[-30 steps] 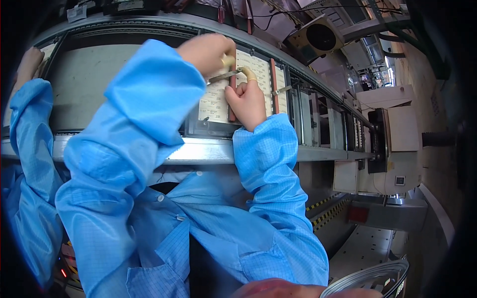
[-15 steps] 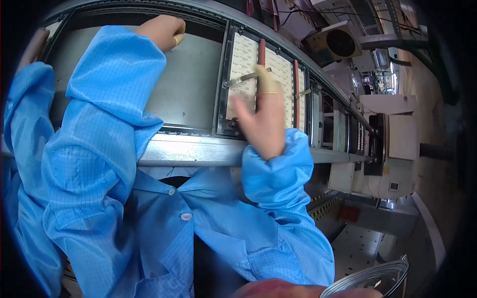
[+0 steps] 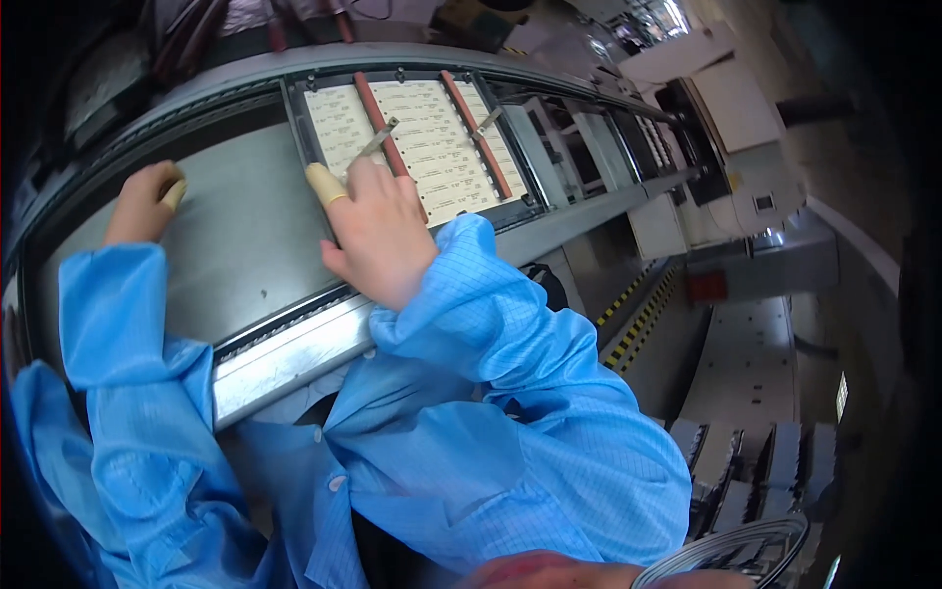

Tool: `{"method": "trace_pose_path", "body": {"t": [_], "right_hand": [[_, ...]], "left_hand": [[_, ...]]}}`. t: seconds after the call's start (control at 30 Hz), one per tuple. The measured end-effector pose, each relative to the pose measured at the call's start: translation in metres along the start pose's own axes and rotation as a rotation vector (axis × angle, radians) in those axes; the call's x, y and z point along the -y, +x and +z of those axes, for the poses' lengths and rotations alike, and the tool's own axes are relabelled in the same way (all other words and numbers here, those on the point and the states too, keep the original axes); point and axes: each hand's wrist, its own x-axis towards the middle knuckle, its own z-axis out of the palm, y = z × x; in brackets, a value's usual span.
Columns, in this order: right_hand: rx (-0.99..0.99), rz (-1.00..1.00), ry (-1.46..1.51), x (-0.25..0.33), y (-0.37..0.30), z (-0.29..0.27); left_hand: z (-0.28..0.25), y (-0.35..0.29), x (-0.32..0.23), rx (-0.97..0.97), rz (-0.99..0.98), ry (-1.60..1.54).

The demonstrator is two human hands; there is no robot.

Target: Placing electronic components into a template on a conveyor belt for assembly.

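Note:
A dark frame fixture [image 3: 510,211] holds cream sheets [image 3: 449,128] printed in small rows. Two red-brown bars, a left bar [image 3: 378,123] and a right bar [image 3: 476,137], cross the sheets, each with a metal latch. My right hand [image 3: 378,231] is at the fixture's near left corner, its yellow-covered finger stretched out and thumb apart; its other fingers are bent near the left bar. My left hand [image 3: 147,201] is curled over the bare metal plate [image 3: 245,211] left of the fixture, with yellow on one finger. Its palm is hidden.
A bright metal rail [image 3: 289,358] runs along the near side of the line. More conveyor track [image 3: 628,147] continues to the right toward a pale machine box [image 3: 726,93]. Another blue sleeve [image 3: 39,412] shows at the far left. Yellow-black striped tape [image 3: 638,319] lies at lower right.
The view has turned, so the fixture appears farther left and tilted. My right hand has moved off the sheets to the fixture's left side. My left hand has come nearer, still curled.

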Motion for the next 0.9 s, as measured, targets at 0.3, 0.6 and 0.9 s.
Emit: {"method": "trace_pose_path", "body": {"t": [0.3, 0.6, 0.9], "right_hand": [[-0.194, 0.490, -0.261, 0.048, -0.015, 0.023], [-0.265, 0.961, -0.372, 0.083, 0.011, 0.041], [-0.191, 0.894, -0.306, 0.126, 0.102, 0.066]], "left_hand": [[-0.141, -0.128, 0.033, -0.324, 0.416, -0.047], [-0.281, -0.288, 0.024, -0.279, 1.010, -0.096], [-0.297, -0.313, 0.061, -0.585, 1.042, -0.047]]}}
